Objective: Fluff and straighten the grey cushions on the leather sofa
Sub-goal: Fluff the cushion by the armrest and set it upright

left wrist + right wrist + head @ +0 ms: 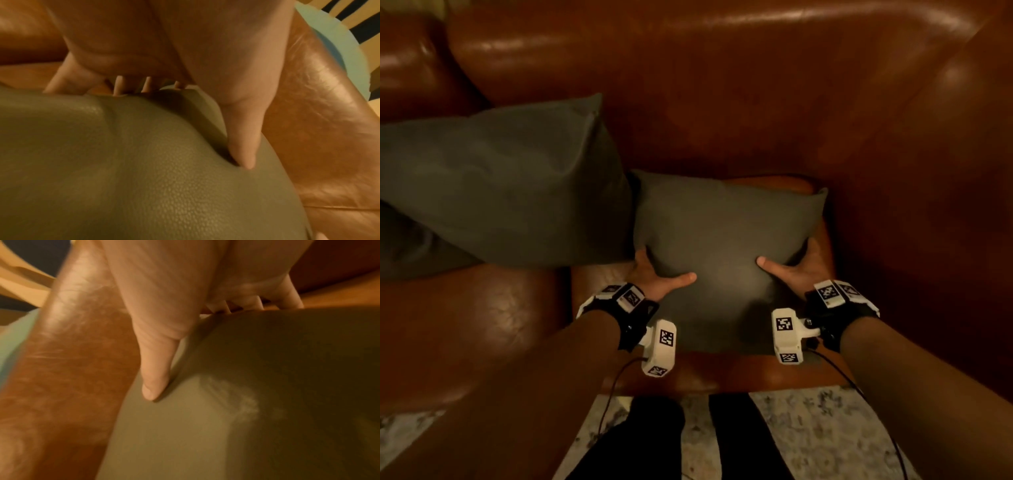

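Note:
A small grey cushion [722, 233] lies on the brown leather sofa seat [722, 371], near the right armrest. My left hand [654, 270] grips its left side and my right hand [794, 263] grips its right side. Both thumbs press into the cushion's top face. The left wrist view shows the left thumb [242, 146] denting the grey cushion [144, 162], with the fingers tucked behind its edge. The right thumb [154, 378] presses the cushion [246, 386] the same way. A larger grey cushion [493, 185] leans against the backrest to the left, touching the small one.
The sofa backrest [722, 85] rises behind the cushions and the right armrest [928, 205] stands close beside my right hand. A pale patterned rug [808, 428] lies before the sofa, with my dark-trousered legs [654, 442] on it. Thin cables hang from both wrist cameras.

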